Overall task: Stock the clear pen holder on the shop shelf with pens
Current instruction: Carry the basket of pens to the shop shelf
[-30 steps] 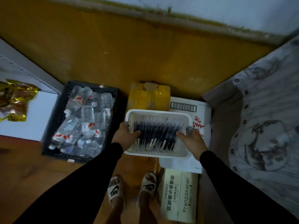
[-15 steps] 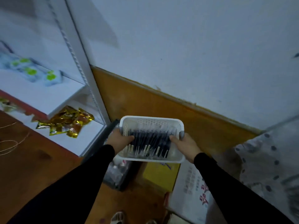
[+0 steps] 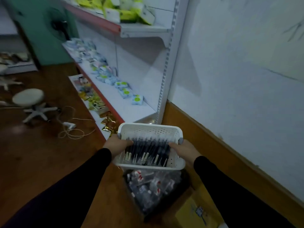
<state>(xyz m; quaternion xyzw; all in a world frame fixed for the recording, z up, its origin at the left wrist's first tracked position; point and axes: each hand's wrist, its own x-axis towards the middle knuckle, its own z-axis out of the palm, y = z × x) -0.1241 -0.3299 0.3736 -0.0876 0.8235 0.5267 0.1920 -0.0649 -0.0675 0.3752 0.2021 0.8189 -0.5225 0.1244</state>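
Swung left since a second ago, off the wall and floor boxes toward the shop shelf (image 3: 131,102), with the white basket (image 3: 150,130) lifted from above the cardboard box and now carried in the air just off the shelf's near right end. Both hands wrapped round the basket's short sides: left hand (image 3: 117,143) gripping the left rim with the thumb hooked inside, right hand (image 3: 182,148) gripping the right rim likewise. Dark pens (image 3: 148,149) lying side by side across the basket floor, pale ends toward the near wall. Directly below, on the wooden floor (image 3: 41,162), a black crate of water bottles (image 3: 153,186), and beside it a yellow box (image 3: 194,211). Small blue and green packets (image 3: 125,91) spread along the shelf's middle board, gold packets (image 3: 109,124) on the lowest board. Farther left on the floor, a round white stool (image 3: 28,97) and a loose cable (image 3: 72,130). No sight of the clear pen holder
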